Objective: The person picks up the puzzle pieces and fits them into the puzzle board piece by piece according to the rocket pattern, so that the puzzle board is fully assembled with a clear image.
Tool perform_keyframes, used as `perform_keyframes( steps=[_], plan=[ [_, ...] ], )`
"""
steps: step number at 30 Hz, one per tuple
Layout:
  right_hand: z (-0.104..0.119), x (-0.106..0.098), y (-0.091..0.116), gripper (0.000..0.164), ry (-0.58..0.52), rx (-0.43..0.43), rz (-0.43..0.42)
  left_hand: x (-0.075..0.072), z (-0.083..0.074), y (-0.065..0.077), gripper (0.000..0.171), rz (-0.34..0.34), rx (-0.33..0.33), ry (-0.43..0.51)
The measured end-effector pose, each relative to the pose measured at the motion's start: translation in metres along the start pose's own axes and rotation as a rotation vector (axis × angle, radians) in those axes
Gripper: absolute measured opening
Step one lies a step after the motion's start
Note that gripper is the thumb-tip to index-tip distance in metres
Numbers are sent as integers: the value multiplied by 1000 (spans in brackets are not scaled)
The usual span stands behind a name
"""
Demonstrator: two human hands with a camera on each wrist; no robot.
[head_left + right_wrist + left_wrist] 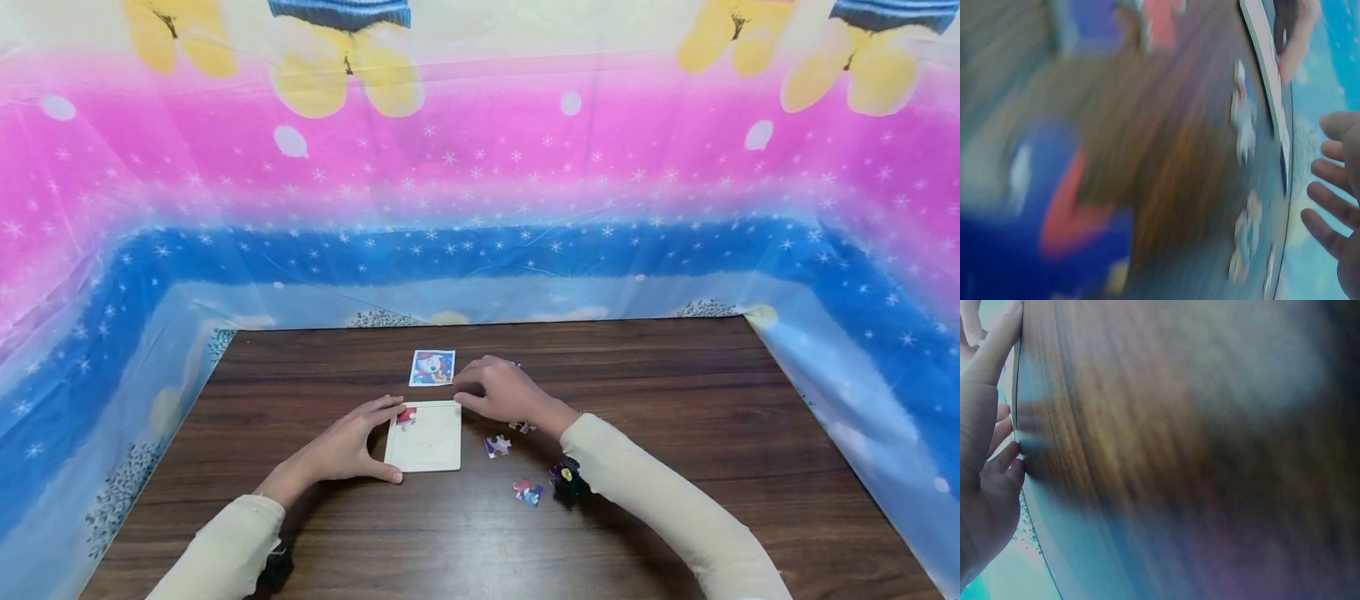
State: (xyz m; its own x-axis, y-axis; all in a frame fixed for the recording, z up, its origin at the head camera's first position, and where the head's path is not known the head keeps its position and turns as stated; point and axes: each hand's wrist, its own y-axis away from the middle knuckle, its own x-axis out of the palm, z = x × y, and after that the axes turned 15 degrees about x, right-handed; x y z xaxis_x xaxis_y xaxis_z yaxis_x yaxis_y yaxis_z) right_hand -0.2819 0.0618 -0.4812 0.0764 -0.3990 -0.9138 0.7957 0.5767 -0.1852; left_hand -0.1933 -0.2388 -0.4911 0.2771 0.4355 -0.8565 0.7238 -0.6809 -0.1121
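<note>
A cream puzzle tray (426,446) lies on the table, with a red and white piece (406,416) set in its upper left corner. My left hand (348,442) holds the tray by its left side, fingers at the top corner and thumb at the bottom one. Over the tray's upper right corner is my right hand (498,387), its fingertips close to a small square picture card (432,367). Nothing shows between those fingers in the right wrist view, where they are spread loosely. Loose jigsaw pieces (497,447) lie right of the tray.
Further pieces lie near the right sleeve, including a red and blue one (528,492); the forearm partly hides others. The brown wooden table (450,542) is backed by a pink and blue patterned cloth (480,192) on three sides. Both wrists carry black devices (572,481).
</note>
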Motion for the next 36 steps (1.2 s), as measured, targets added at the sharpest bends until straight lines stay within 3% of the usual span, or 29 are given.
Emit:
perform_keyframes(
  steps=[8, 17, 28, 36],
  plan=[
    [-44, -20, 10, 38, -24, 76, -53, 0, 0, 1, 111, -11, 8, -8],
    [-81, -30, 11, 38, -15, 158, -25, 0, 1, 2, 113, -10, 5, -8],
    [-87, -28, 4, 38, 38, 206, 47, 0, -1, 1, 114, 1, 3, -12],
    [-91, -24, 0, 36, 54, 195, 40, -1, -1, 2, 114, -2, 3, -3]
  ],
)
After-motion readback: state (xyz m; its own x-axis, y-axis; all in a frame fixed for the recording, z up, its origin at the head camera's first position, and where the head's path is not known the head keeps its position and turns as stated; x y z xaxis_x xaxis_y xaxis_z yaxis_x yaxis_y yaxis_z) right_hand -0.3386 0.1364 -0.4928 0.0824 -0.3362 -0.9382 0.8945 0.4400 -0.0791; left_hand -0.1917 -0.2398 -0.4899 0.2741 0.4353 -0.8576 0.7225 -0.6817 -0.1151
